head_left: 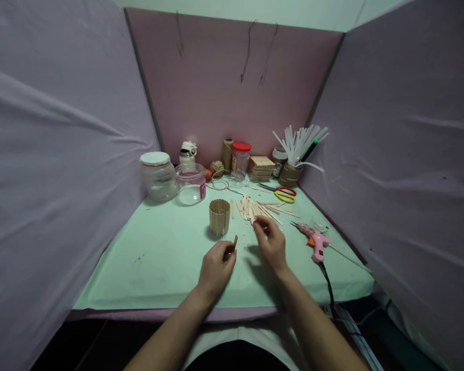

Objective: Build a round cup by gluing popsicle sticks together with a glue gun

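Note:
My left hand (215, 265) pinches a short wooden craft stick (235, 240), whose tip sticks up past the fingers. Just beyond it stands a round cup (219, 219) with upright craft sticks around its wall. My right hand (271, 246) is at the near edge of a loose pile of craft sticks (247, 207), thumb and fingertips drawn together. Whether a stick is between those fingertips is hard to see. Right of this hand, a pink hot glue gun (316, 241) lies on the table with its nozzle pointing left.
Red- and yellow-handled scissors (285, 194) lie behind the pile. Along the back are a lidded jar (157, 178), an open clear tub (191, 185), twine (217, 167), a red-lidded jar (240, 161), stacked wooden squares (261, 169) and a pot of glue sticks (290, 175). Fabric walls enclose the table.

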`<state>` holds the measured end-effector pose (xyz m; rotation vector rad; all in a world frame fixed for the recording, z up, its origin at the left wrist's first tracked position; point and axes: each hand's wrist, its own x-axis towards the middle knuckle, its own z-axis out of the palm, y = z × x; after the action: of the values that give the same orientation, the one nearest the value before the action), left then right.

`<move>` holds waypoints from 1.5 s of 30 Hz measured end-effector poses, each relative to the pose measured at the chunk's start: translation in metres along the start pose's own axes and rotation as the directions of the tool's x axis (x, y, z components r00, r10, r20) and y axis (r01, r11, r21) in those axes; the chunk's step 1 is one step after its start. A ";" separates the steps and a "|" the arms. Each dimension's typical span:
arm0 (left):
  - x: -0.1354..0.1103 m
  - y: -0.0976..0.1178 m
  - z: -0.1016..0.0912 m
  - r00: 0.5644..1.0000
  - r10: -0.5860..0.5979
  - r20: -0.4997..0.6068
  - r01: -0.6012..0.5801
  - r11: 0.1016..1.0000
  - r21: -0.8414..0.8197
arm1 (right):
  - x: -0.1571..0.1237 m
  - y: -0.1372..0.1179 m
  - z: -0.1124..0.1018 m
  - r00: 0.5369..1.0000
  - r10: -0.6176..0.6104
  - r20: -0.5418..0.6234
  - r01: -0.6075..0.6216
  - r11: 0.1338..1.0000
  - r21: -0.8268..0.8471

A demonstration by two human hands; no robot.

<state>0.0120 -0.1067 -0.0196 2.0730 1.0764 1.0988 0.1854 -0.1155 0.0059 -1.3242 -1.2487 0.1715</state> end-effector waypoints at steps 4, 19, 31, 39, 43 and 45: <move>0.001 0.000 0.001 1.000 -0.002 -0.022 0.003 0.999 0.033 | 0.076 0.020 -0.006 0.903 0.367 0.225 -0.180 0.797 -0.576; 0.003 -0.002 -0.001 0.998 -0.060 0.029 0.058 0.996 0.070 | 0.124 0.052 0.026 0.774 0.566 0.284 -0.263 0.695 -0.669; 0.035 -0.020 -0.021 0.992 -0.057 0.112 0.050 0.997 0.063 | -0.003 0.011 0.011 0.845 0.093 0.527 -0.161 0.983 0.085; 0.034 -0.026 -0.017 0.988 -0.025 0.154 0.013 0.997 0.074 | -0.008 0.014 0.026 0.857 0.126 0.500 -0.159 0.987 0.024; 0.036 -0.025 -0.017 0.987 -0.029 0.161 0.020 0.998 0.058 | -0.009 0.012 0.028 0.857 0.106 0.504 -0.125 0.992 0.004; 0.037 -0.025 -0.017 0.986 -0.039 0.160 0.031 0.998 0.055 | -0.010 0.010 0.029 0.863 0.096 0.497 -0.104 0.994 -0.010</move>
<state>0.0003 -0.0608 -0.0145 2.1348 1.0681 0.8782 0.1648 -0.1013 -0.0151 -1.3776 -1.6027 0.6308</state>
